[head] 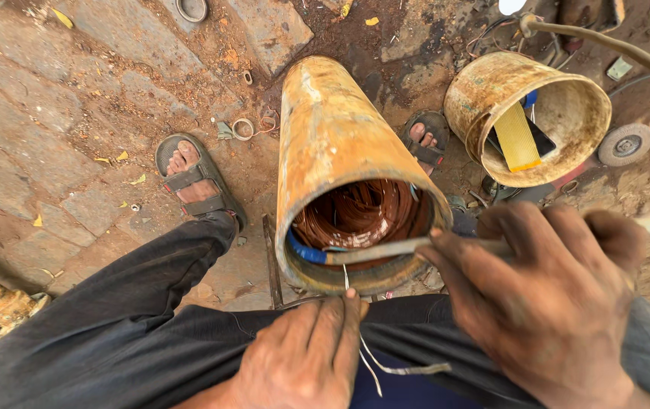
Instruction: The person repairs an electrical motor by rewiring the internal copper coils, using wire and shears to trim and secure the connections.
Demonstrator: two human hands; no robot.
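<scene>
One rusty motor stator tube (332,144) is lying between the sandalled feet. At its mouth, the right hand (552,303) is clenching a flat strip (385,250); below it, the left hand (306,356) is seemingly pinching thin tape (397,369).

Rusty steel cylinder (340,151) laid between two sandalled feet, copper windings (359,212) seen inside its mouth, thin white strip (349,282) pinched by the left hand (306,356), flat tool (385,250) held across the opening by the right hand (545,295) — yellow bucket (529,113) placed nearby.
</scene>
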